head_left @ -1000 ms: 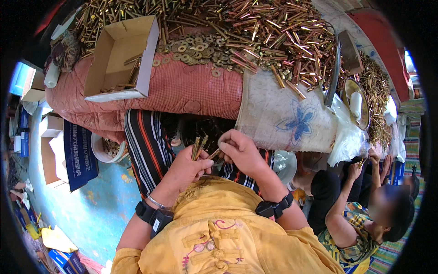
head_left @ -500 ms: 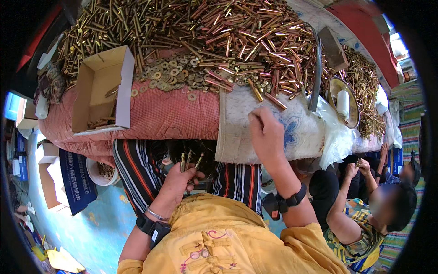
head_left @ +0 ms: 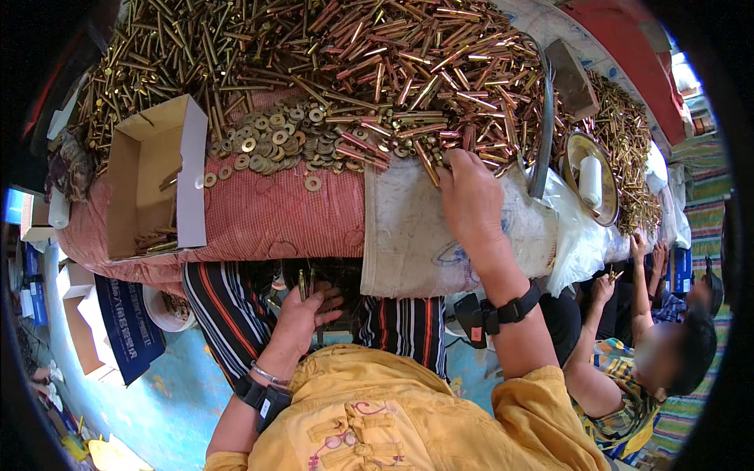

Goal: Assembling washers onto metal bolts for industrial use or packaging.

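Observation:
My left hand (head_left: 301, 320) is low in front of my lap, thumb and forefinger closed on thin gold-coloured bolts (head_left: 302, 284) that stand upright. Its other fingers are partly spread. My right hand (head_left: 475, 200) reaches over the pale cloth to the near edge of the pile, fingers curled down and drawn together; whatever they pinch is hidden. Around those fingertips lie shiny metal sleeves (head_left: 426, 162) with a copper tint and small nuts. Left of them spreads a heap of flat round washers (head_left: 275, 137). Long gold-coloured bolts (head_left: 188, 47) fill the far left.
An open cardboard box (head_left: 191, 196) with a few bolts sits on the red padded cloth (head_left: 283, 220). Right of the pile are a curved dark strip (head_left: 542, 133), a metal bowl (head_left: 577, 149) holding a white roll, and a plastic bag (head_left: 561, 228). Another person (head_left: 620, 369) works at the right.
My right hand has moved forward from above the pale cloth to the sleeves at the pile's edge. My left hand has shifted slightly left and lower, its bolts with it.

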The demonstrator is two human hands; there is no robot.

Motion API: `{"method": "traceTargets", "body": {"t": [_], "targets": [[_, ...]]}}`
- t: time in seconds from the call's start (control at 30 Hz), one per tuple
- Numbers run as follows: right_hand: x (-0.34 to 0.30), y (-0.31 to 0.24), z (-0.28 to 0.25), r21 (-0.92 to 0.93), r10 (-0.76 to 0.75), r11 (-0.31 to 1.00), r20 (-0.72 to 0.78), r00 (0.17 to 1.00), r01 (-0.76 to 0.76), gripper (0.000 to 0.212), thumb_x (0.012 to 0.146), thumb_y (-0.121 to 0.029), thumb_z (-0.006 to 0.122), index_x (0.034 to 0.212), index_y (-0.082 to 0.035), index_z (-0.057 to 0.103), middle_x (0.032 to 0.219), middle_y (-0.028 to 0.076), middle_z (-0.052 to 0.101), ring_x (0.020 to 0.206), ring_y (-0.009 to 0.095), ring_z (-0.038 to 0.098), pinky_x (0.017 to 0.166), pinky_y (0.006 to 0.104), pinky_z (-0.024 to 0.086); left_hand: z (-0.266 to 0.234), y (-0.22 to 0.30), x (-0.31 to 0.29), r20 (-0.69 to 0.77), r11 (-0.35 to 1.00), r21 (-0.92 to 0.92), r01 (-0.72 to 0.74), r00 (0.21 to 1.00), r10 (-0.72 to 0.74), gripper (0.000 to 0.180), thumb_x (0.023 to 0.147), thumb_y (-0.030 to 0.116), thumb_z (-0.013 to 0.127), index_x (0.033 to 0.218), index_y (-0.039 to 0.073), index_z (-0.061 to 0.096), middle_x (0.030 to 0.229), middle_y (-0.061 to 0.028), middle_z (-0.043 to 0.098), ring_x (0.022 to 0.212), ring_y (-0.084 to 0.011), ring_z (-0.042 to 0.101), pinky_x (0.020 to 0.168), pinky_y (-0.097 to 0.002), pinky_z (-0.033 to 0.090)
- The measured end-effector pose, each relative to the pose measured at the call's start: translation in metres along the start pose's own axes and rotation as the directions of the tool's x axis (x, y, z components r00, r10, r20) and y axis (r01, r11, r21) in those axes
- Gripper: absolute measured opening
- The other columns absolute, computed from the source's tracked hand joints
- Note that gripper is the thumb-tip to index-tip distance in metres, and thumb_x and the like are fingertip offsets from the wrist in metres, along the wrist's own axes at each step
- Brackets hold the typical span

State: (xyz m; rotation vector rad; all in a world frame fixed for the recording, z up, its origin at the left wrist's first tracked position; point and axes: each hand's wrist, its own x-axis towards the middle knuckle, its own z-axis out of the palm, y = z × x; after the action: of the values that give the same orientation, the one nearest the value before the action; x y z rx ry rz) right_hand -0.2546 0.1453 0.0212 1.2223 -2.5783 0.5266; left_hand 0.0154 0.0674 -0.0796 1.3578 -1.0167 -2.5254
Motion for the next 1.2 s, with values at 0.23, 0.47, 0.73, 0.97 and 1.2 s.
{"method": "traceTargets", "body": {"t": [0.23, 0.47, 0.73, 0.97, 1.2], "targets": [[0.005, -0.001, 0.002, -0.075, 0.038, 0.997, 0.07, 0.997, -0.033, 0.012, 0.077, -0.01, 0.058, 0.086, -0.005, 0.051, 0.085, 0.017, 0.059, 0.075, 0.038, 0.059, 0.064, 0.0473, 0.047, -0.001, 0.007, -0.008, 0.024, 0.998, -0.034, 0.05, 0.998, -0.049, 0.018, 0.092, 0.019, 0.05, 0.102, 0.005, 0.055, 0.075, -0.002, 0.055, 0.062, -0.0075, 0.046, 0.048, -0.0192, 0.037], [-0.047, -0.04, -0.019, 0.54, 0.039, 0.84, 0.03, 0.999, -0.049, 0.012, 0.071, 0.001, 0.062, 0.081, -0.001, 0.055, 0.073, 0.012, 0.056, 0.064, 0.024, 0.057, 0.06, 0.0296, 0.045, 0.004, 0.016, -0.028, 0.049, 0.993, 0.118, 0.008, 0.999, -0.014, 0.015, 0.092, 0.018, 0.049, 0.101, 0.008, 0.054, 0.071, -0.0017, 0.056, 0.055, -0.0054, 0.041, 0.044, -0.0172, 0.028], [-0.111, -0.073, 0.005, 0.782, -0.028, 0.395, 0.534, 0.845, -0.482, 0.009, 0.078, -0.003, 0.063, 0.085, -0.002, 0.058, 0.071, 0.001, 0.055, 0.065, 0.006, 0.049, 0.059, 0.0226, 0.042, 0.005, 0.014, -0.047, 0.193, 0.999, 0.024, -0.024, 0.981, 0.019, 0.014, 0.091, 0.016, 0.05, 0.1, 0.006, 0.052, 0.084, -0.0055, 0.06, 0.058, -0.0073, 0.048, 0.047, -0.0175, 0.039], [-0.121, -0.084, 0.009, 0.798, -0.088, 0.415, 0.514, 0.853, -0.438, 0.012, 0.078, -0.002, 0.063, 0.09, -0.001, 0.06, 0.074, 0.002, 0.058, 0.063, 0.007, 0.05, 0.057, 0.0232, 0.042, 0.007, 0.019, -0.07, 0.231, 0.998, 0.047, -0.049, 0.972, 0.037, 0.016, 0.091, 0.015, 0.052, 0.101, 0.002, 0.052, 0.092, -0.0079, 0.059, 0.066, -0.0101, 0.053, 0.052, -0.0195, 0.045], [-0.129, -0.082, 0.008, 0.802, -0.099, 0.301, 0.565, 0.819, -0.516, 0.013, 0.079, 0.0, 0.061, 0.092, 0.0, 0.061, 0.076, 0.0, 0.058, 0.063, 0.007, 0.051, 0.057, 0.0223, 0.043, 0.004, 0.016, -0.073, 0.315, 0.998, 0.051, -0.027, 0.949, 0.009, 0.018, 0.091, 0.014, 0.052, 0.102, 0.0, 0.052, 0.086, -0.0095, 0.062, 0.064, -0.0105, 0.057, 0.052, -0.0196, 0.047]]}}
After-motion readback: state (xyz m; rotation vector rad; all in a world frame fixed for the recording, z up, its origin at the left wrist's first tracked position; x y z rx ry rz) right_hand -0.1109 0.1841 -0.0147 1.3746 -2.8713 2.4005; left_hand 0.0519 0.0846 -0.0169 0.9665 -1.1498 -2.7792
